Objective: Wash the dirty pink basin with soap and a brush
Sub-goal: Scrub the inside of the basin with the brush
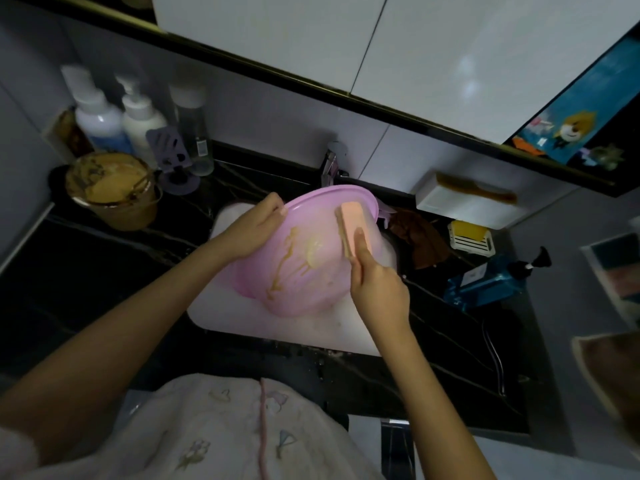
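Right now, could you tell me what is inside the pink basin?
Brown streaks and a pale smear line the pink basin, and the right hand holds an orange brush in it. What hand and brush cover is hidden.

The person wears a pale, off-white top [214, 427], seen at six o'clock, stitched with small pastel motifs, among them heart outlines. A thin pink cord [263, 431] runs down its middle. Both forearms are bare; a blurred pale sleeve edge [15, 448] shows at eight o'clock.
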The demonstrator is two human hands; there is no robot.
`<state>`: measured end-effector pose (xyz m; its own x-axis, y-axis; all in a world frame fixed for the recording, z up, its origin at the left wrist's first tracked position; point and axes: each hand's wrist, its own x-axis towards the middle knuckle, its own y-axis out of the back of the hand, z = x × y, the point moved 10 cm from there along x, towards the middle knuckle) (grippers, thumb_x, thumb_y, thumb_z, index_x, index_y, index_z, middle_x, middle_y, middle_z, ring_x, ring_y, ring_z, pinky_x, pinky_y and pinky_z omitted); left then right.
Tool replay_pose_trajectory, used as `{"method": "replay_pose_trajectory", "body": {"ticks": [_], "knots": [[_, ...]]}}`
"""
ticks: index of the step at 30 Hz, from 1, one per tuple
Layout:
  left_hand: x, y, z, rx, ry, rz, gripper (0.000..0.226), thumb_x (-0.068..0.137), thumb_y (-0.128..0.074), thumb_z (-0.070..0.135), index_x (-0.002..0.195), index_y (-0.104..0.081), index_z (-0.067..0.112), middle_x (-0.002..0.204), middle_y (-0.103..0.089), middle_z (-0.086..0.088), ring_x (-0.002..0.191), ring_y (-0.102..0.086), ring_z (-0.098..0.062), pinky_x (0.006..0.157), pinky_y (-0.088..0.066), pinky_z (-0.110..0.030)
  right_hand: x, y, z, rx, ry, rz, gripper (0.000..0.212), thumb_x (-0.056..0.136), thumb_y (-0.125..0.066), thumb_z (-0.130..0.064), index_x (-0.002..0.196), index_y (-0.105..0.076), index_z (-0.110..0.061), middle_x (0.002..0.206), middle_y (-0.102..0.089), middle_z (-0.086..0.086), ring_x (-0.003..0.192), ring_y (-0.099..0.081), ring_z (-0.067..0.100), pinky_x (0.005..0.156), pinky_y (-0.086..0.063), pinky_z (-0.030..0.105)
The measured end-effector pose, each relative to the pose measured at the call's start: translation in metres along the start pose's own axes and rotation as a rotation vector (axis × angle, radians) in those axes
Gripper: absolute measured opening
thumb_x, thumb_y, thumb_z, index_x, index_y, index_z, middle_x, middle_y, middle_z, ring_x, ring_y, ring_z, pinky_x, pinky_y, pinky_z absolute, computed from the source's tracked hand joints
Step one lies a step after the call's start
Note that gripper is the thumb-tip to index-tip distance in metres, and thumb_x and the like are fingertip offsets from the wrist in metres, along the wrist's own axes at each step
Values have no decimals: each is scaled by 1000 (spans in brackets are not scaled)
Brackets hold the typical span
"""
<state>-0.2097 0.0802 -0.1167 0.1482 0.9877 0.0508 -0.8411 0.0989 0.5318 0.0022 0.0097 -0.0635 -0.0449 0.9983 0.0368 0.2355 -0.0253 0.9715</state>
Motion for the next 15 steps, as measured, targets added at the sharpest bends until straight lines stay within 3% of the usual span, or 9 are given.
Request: {"method": "replay_pose_trajectory", "body": {"ticks": [2,3,6,8,10,11,13,15], "knots": [[-13,15,-7,13,-103,96,40,88,-35,50,93,-54,14,90,-54,2,79,-46,-3,75,-36,-12,1,0,-5,-33,-1,-15,52,101,-27,-37,150,-9,-37,82,-63,13,66,-57,30,54,-38,33],[-21,18,-24,2,-83,117,40,88,-38,49,91,-58,14,89,-55,3,81,-48,-5,76,-39,-17,1,-1,-5,-44,-12,-23,52,101,-27,-36,150,-9,-36,81,-63,12,64,-54,29,53,-37,32],[-58,3,-84,-159,150,80,35,91,-40,50,77,-57,22,80,-59,5,78,-52,-9,76,-42,-31,3,-2,3,-42,-49,-10,52,101,-28,-34,151,-11,-33,76,-62,13,59,-48,24,51,-38,31],[-75,-14,-107,-273,271,92,36,99,-38,36,96,-64,12,102,-65,-6,95,-57,-18,91,-43,-34,5,-2,5,-12,-34,-23,52,101,-29,-32,151,-14,-32,71,-58,11,57,-47,22,47,-33,29],[-76,-18,-99,-278,323,149,29,102,-34,20,111,-60,9,116,-59,-9,107,-52,-17,93,-37,-21,11,-1,13,42,-38,-56,51,100,-32,-31,149,-18,-33,74,-59,12,60,-51,24,46,-32,29],[-72,-16,-85,-270,315,185,24,102,-35,16,108,-58,12,113,-57,-6,105,-50,-15,88,-34,-16,15,2,20,74,-52,-64,50,100,-34,-31,149,-22,-33,81,-63,15,66,-56,28,50,-37,32],[-59,-5,-55,-233,248,282,19,101,-39,20,93,-56,14,98,-59,-5,93,-51,-13,77,-36,-19,22,5,38,109,-97,-82,49,99,-36,-31,147,-29,-33,95,-66,20,82,-61,35,63,-48,38],[-48,4,-27,-180,133,355,36,95,-38,35,82,-61,10,83,-65,-8,79,-56,-15,70,-41,-28,28,5,51,88,-132,-102,48,99,-36,-32,147,-30,-32,101,-67,19,90,-61,36,70,-51,40]]}}
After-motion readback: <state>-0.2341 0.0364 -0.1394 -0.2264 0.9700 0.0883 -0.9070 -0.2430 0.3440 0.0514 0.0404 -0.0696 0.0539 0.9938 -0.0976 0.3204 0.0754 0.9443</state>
